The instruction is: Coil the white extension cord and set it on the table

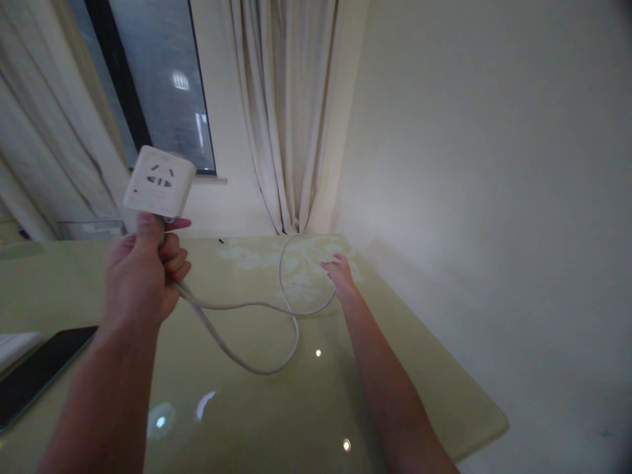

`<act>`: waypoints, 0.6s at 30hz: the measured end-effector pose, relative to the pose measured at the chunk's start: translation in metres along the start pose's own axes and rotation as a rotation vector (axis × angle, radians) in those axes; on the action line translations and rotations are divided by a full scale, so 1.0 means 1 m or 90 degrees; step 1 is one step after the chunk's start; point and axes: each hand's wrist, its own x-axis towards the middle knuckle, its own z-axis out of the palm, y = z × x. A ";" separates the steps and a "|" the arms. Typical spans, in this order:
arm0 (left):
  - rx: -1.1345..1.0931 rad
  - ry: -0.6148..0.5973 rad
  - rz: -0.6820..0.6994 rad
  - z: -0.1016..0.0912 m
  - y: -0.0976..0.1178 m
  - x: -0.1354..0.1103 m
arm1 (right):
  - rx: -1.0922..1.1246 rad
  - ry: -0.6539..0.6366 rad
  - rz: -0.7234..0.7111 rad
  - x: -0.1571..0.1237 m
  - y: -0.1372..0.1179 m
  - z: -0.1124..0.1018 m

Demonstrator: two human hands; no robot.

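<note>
Gripping the socket cube (158, 181) tight in the left hand (143, 276), up over the table (419, 382); reaching the right hand (340, 273), open and empty, to the cord (247, 305) looped on it. Could knot that loop if tugged; might wrench the socket cube loose.

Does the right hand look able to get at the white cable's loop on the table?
Likely yes: the right hand is open right beside the white cable where it loops on the table, with nothing lying between them.
</note>
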 end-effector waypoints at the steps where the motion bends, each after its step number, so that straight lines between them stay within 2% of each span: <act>1: -0.001 -0.001 0.012 0.005 -0.003 -0.002 | -0.007 0.019 -0.008 0.001 -0.003 -0.002; 4: -0.005 0.011 0.048 0.016 -0.005 -0.009 | -0.026 0.033 -0.098 -0.008 -0.028 -0.003; 6: -0.016 0.024 0.058 0.022 -0.003 -0.014 | -0.014 -0.033 -0.190 -0.030 -0.054 -0.002; 7: -0.031 0.027 0.057 0.025 -0.001 -0.017 | 0.017 -0.119 -0.216 -0.046 -0.068 -0.002; 8: -0.052 0.027 0.054 0.028 0.001 -0.020 | 0.035 -0.265 -0.208 -0.064 -0.081 0.000; 11: -0.127 0.014 0.060 0.037 0.006 -0.031 | -0.035 -0.787 -0.084 -0.124 -0.104 0.010; 12: -0.147 0.007 0.070 0.039 0.007 -0.035 | -0.087 -0.898 -0.042 -0.142 -0.106 0.016; 13: -0.161 0.003 0.083 0.042 0.007 -0.038 | -0.136 -0.922 -0.022 -0.156 -0.105 0.024; 14: -0.170 0.001 0.097 0.043 0.007 -0.041 | -0.157 -0.914 -0.029 -0.167 -0.102 0.033; 15: -0.176 -0.003 0.109 0.045 0.007 -0.043 | -0.127 -0.900 -0.034 -0.174 -0.097 0.043; 18: -0.194 -0.006 0.120 0.045 0.003 -0.043 | 0.149 -0.803 0.033 -0.178 -0.083 0.071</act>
